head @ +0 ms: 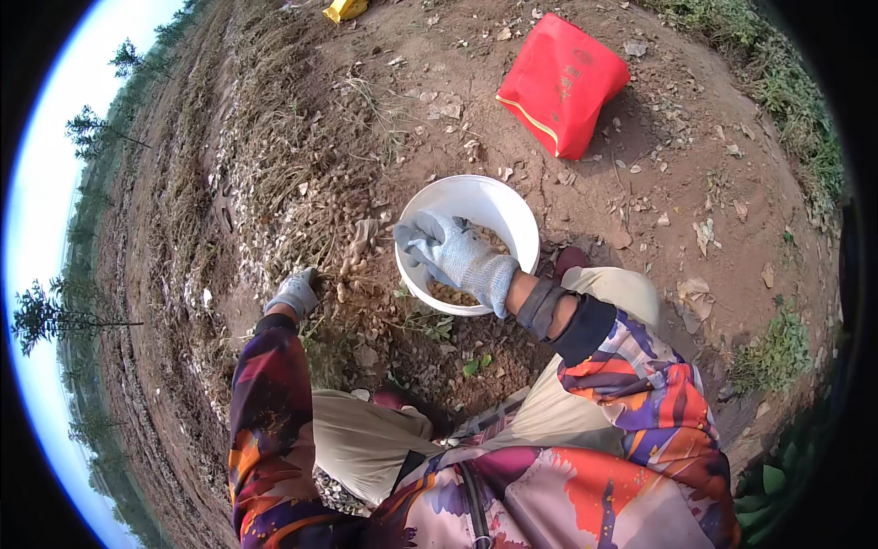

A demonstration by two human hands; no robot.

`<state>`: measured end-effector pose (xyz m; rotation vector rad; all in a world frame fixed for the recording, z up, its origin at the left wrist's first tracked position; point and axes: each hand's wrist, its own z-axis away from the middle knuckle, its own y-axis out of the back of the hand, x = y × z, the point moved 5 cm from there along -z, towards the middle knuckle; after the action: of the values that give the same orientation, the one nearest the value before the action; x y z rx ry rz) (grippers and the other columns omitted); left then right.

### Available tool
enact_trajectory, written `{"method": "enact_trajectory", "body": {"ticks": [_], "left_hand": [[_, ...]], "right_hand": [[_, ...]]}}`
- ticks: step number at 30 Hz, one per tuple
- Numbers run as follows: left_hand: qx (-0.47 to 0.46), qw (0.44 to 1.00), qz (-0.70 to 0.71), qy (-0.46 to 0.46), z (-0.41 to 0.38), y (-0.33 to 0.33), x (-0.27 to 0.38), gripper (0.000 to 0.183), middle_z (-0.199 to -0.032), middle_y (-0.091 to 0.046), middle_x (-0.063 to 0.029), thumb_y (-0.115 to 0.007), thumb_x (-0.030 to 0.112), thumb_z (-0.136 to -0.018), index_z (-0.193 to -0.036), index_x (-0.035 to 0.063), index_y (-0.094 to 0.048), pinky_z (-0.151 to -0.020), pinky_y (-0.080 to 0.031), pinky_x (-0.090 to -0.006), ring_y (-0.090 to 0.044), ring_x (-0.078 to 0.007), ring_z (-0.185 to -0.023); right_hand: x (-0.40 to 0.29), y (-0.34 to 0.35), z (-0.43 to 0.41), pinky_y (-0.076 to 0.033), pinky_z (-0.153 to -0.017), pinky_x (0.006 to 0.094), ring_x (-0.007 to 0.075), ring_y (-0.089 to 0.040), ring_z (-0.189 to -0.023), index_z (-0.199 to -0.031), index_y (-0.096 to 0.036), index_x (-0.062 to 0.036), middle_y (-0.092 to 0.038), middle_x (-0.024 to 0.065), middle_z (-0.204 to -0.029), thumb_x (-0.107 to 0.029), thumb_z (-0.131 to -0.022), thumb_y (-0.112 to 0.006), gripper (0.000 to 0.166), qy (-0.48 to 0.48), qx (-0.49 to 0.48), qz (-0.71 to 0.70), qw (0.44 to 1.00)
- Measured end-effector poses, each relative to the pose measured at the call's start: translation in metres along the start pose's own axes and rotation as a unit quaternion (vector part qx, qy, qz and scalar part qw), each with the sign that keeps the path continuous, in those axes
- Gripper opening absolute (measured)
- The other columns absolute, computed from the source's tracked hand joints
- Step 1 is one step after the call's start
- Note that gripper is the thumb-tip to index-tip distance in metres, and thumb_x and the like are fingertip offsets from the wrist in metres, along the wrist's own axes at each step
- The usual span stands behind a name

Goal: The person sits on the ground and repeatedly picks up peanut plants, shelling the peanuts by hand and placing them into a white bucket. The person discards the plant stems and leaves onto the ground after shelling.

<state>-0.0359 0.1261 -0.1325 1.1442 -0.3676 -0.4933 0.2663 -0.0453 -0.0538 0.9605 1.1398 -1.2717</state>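
My left hand, in a light grey work glove, is closed around the stems of a peanut plant at the edge of a heap of pulled plants. Peanut pods hang in a cluster just right of that hand. Over the mouth of a white plastic bucket is my right hand, gloved alike, with its fingers curled. Whether the curled fingers hold anything is hidden. Loose peanuts cover the bucket's bottom, partly behind the right hand and wrist.
A red zippered fabric bag bearing writing lies on the soil beyond the bucket. A yellow bag shows at the top edge. Heaped dry peanut vines stretch along the left. My bent legs flank the near ground; green weeds grow at right.
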Motion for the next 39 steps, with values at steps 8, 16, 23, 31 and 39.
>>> {"method": "enact_trajectory", "body": {"ticks": [8, 16, 23, 31, 39], "left_hand": [[-0.149, 0.988, -0.025, 0.007, -0.029, -0.046, 0.012, 0.028, -0.076, -0.06, -0.0145, -0.063, 0.03, -0.072, -0.083, 0.0048, -0.058, -0.064, -0.045, -0.0342, -0.056, -0.0266, -0.069], [-0.152, 0.988, 0.018, 0.013, -0.03, 0.016, 0.012, 0.024, -0.076, -0.062, -0.0138, -0.061, 0.014, -0.063, -0.085, 0.0054, -0.061, -0.065, -0.047, -0.0345, -0.059, -0.0257, -0.071], [0.163, 0.986, 0.031, 0.032, -0.018, 0.214, -0.013, 0.033, -0.095, -0.064, -0.0087, -0.056, -0.003, -0.066, -0.099, 0.0005, -0.057, -0.08, -0.045, -0.0276, -0.06, -0.0189, -0.09], [0.153, 0.967, 0.203, -0.003, 0.053, 0.296, 0.029, 0.059, -0.116, -0.055, -0.0088, -0.058, -0.009, -0.065, -0.122, -0.0018, -0.044, -0.096, -0.036, -0.0276, -0.049, -0.0144, -0.11], [-0.007, 0.863, 0.498, -0.086, 0.04, 0.107, 0.154, 0.061, -0.11, -0.054, -0.0069, -0.053, -0.014, -0.062, -0.121, -0.003, -0.041, -0.092, -0.038, -0.0248, -0.049, -0.0124, -0.104]], "right_hand": [[-0.032, 0.029, 0.034, -0.044, -0.068, 0.024, 0.0067, -0.053, -0.075, -0.095, -0.057, -0.0042, -0.06, 0.0008, -0.081, -0.003, -0.079, -0.054, 0.016, 0.151, 0.108, 0.07, 0.98], [-0.035, 0.018, 0.025, -0.045, -0.071, 0.0272, 0.0139, -0.057, -0.078, -0.096, -0.055, -0.0032, -0.061, 0.0057, -0.085, -0.004, -0.079, -0.056, 0.017, 0.185, 0.095, 0.087, 0.974], [-0.02, 0.011, 0.015, -0.044, -0.079, 0.0287, 0.0166, -0.058, -0.088, -0.101, -0.051, -0.0028, -0.059, 0.0071, -0.092, -0.003, -0.081, -0.052, 0.02, 0.142, 0.057, 0.113, 0.982], [-0.011, -0.026, -0.001, -0.046, -0.074, 0.0318, 0.0181, -0.058, -0.083, -0.114, -0.049, -0.0037, -0.061, 0.0105, -0.093, -0.029, -0.078, -0.066, 0.047, 0.041, -0.053, 0.042, 0.997], [0.03, -0.048, -0.009, -0.041, -0.049, 0.0222, 0.0092, -0.051, -0.061, -0.106, -0.051, -0.0113, -0.055, -0.0005, -0.081, -0.03, -0.077, -0.069, 0.039, -0.075, -0.119, -0.273, 0.952]]}}
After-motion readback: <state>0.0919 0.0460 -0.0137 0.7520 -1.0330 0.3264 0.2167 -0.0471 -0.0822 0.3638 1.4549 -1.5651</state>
